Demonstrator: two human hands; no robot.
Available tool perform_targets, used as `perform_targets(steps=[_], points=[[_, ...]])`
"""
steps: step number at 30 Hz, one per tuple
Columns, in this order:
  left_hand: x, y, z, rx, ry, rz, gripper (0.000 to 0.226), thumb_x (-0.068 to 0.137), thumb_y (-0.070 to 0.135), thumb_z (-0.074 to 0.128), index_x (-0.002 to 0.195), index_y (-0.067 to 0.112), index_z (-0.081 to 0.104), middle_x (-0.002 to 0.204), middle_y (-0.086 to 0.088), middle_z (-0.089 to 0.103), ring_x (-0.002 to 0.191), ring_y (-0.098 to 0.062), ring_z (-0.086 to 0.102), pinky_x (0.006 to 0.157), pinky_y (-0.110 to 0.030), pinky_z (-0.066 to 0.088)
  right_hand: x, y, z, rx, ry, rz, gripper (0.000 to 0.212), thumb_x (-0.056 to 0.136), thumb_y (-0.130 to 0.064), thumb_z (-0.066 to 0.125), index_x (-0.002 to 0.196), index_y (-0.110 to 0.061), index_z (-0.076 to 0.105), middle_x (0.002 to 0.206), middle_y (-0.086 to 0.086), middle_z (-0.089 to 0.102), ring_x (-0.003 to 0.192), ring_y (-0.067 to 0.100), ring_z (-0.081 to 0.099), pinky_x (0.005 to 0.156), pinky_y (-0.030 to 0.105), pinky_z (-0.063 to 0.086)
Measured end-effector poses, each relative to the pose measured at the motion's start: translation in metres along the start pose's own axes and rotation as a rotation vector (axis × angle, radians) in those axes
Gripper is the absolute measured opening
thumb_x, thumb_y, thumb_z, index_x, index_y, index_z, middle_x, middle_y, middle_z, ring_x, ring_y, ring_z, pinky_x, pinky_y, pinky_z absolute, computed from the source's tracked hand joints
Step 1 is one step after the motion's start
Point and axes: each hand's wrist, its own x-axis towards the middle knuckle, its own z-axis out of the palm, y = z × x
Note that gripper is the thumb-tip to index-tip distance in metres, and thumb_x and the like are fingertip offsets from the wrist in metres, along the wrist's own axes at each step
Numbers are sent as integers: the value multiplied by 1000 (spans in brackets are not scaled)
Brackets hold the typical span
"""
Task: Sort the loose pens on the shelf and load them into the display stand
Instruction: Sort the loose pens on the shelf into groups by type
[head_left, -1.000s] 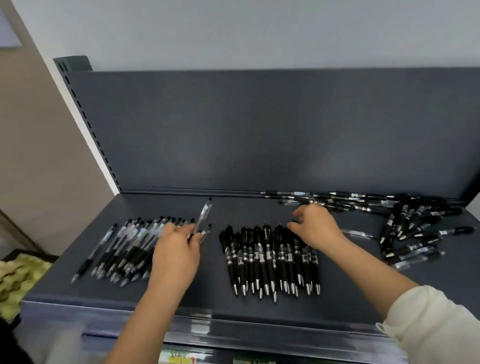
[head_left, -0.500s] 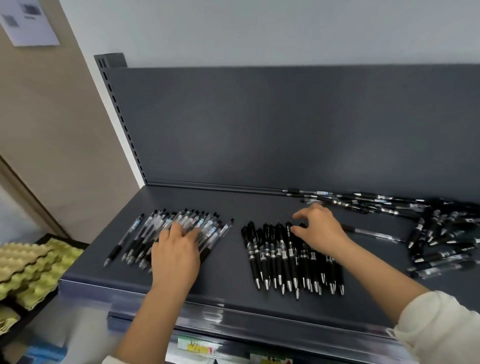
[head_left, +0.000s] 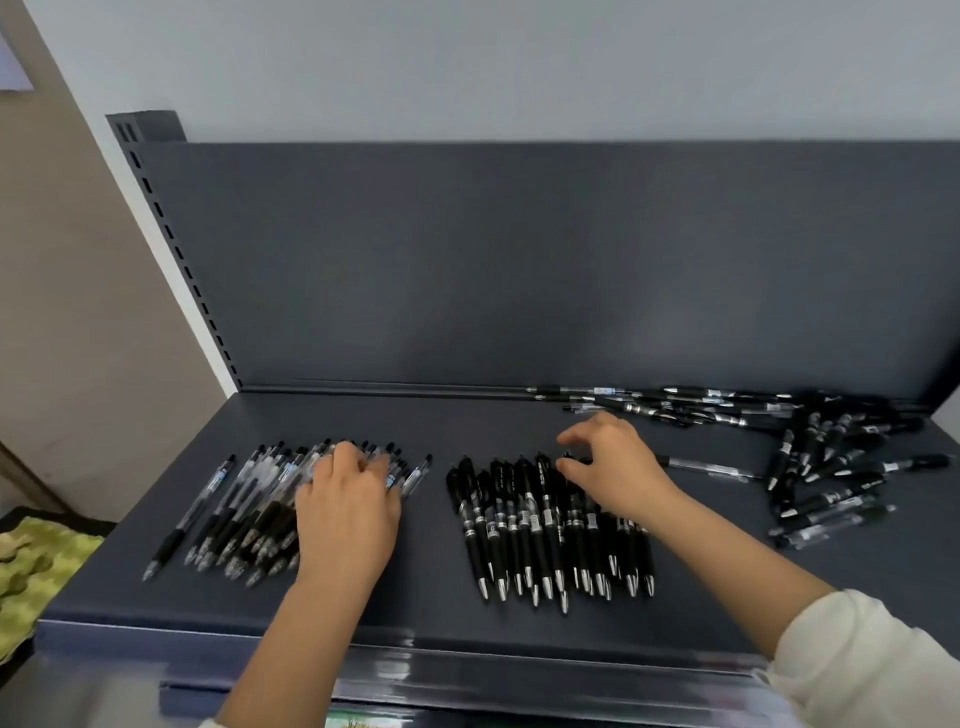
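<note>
Left hand: (head_left: 345, 512) fingers straight and spread, lying flat on the row of clear-barrelled pens (head_left: 244, 512) near the shelf's front-left corner.
Right hand: (head_left: 610, 467) fingers arched over the far ends of the black pens (head_left: 524, 525) at mid-shelf; thumb and forefinger lie close about one cap.
Unsorted pens: (head_left: 826, 457) jumbled heap toward the back-right corner.
Shelf: (head_left: 426, 597) dark grey, with an upright back panel (head_left: 519, 270) and pale wall above.
Hard to make out: left fingertips blurred; cannot tell whether the right hand truly pinches a pen.
</note>
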Motion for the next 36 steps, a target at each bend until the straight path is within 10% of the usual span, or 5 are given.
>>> perform_targets(steps=[15, 36], points=[[51, 102, -4, -347, -100, 424, 42, 94, 43, 48, 133, 26, 52, 120, 9, 51, 115, -15, 45, 93, -32, 37, 18, 117, -47, -57, 201, 359, 33, 88, -17, 62, 120, -9, 63, 121, 12, 61, 113, 31, 54, 95, 37, 46], [70, 218, 19, -294, -301, 761, 41, 94, 37, 52, 133, 23, 51, 129, 5, 50, 122, -17, 41, 102, -36, 37, -3, 153, -87, -4, 322, 358, 17, 88, -17, 62, 99, -7, 69, 99, 10, 57, 93, 29, 56, 85, 37, 45]])
